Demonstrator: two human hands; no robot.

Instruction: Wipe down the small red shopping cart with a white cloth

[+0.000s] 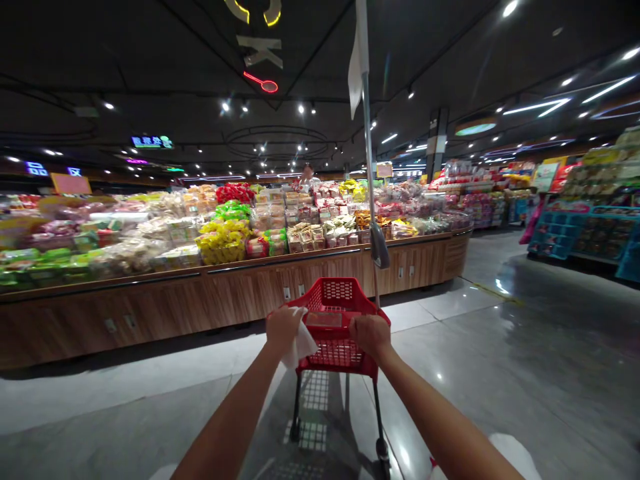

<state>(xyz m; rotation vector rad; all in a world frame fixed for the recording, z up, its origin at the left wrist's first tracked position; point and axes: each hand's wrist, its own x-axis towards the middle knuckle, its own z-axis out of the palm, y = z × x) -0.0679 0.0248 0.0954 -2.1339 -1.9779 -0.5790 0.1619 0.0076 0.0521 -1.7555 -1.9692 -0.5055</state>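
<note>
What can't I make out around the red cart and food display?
All in the head view:
Red handle under left hand and right hand: covered by them and white cloth.
Top of the pole: cut off by upper edge.
Leftmost packages: blurred, too small to read.

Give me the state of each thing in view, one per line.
Left hand: closed on the cart's handle
Right hand: closed on the handle
Red cart: upright
White cloth or tissue: crumpled, hanging
Metal pole: upright
Wooden display: heaped with packages
Ceiling lights: on
</note>
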